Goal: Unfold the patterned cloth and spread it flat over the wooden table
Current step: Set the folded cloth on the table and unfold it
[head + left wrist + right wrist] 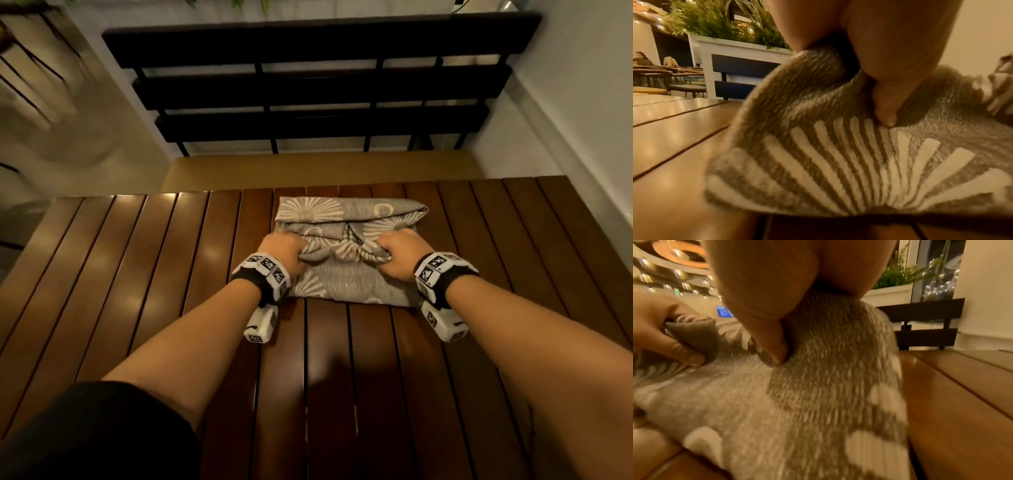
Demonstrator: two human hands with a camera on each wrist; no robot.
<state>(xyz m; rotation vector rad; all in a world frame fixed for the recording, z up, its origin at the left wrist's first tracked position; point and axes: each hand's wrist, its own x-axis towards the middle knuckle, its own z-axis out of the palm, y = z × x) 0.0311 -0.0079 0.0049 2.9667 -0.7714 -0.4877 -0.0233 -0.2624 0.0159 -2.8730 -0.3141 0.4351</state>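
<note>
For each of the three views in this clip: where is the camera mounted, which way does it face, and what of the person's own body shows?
Head: worn on the head, facing forward and down at the wooden table; both forearms, left hand and right hand gripping the patterned cloth.
Left wrist: low along the left hand; its fingers pinch cloth.
Right wrist: low along the right hand; its fingers pinch cloth, with the left hand at the left edge.
Shared: all three views show the cloth and table.
</note>
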